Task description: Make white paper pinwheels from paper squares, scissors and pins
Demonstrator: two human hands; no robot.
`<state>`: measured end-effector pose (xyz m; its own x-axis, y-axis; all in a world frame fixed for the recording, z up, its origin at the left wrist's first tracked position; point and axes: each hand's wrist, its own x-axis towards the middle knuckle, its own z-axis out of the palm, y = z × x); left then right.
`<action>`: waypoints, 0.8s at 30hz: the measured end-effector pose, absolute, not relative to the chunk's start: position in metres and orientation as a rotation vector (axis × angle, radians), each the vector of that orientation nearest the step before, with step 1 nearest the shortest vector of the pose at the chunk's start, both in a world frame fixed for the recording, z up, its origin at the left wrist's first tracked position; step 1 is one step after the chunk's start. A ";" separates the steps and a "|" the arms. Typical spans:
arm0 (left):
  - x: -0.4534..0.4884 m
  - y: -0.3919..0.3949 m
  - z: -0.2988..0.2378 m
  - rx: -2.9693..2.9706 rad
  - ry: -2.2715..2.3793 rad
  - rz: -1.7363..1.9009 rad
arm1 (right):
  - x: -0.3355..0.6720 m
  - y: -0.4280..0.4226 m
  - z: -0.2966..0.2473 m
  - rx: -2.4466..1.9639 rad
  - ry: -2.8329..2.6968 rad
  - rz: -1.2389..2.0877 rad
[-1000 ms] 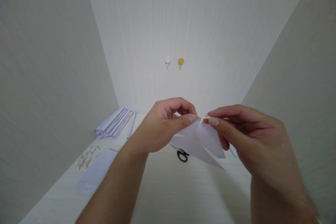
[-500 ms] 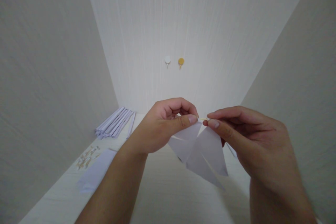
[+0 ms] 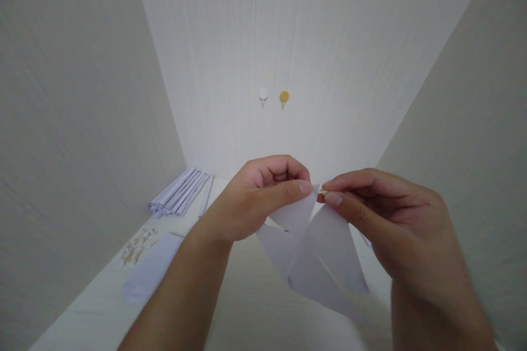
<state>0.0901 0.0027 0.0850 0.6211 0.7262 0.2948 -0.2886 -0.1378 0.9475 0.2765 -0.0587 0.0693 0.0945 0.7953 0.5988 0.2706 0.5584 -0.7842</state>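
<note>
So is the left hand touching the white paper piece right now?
Touching. The head view shows the left hand pinching the top corner of the white paper piece between thumb and fingers, opposite the right hand.

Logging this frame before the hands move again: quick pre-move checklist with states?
1. Left hand pinching the white paper piece at its top: ok.
2. Right hand grip on a thin stick at the same corner: ok.
3. Stick through the paper: cannot tell.
4. Paper flaps hanging free above the table: ok.
5. Folded paper strips out of the hands' way, far left: ok.
</note>
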 end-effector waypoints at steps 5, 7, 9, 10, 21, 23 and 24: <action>0.089 0.002 0.083 1.443 0.378 0.909 | 0.277 -0.055 0.067 -0.888 -1.428 0.622; 0.089 0.001 0.083 1.430 0.373 0.901 | 0.277 -0.053 0.065 -0.837 -1.411 0.688; 0.089 0.001 0.083 1.412 0.365 0.890 | 0.275 -0.052 0.064 -0.790 -1.393 0.743; 0.089 0.000 0.083 1.403 0.358 0.885 | 0.274 -0.052 0.064 -0.771 -1.382 0.761; 0.089 0.006 0.075 1.349 0.141 0.887 | 0.256 -0.064 0.071 -0.746 -1.274 0.787; 0.090 0.009 0.074 1.355 0.102 0.896 | 0.254 -0.065 0.073 -0.736 -1.274 0.791; 0.090 0.010 0.073 1.363 0.085 0.903 | 0.254 -0.065 0.073 -0.733 -1.276 0.787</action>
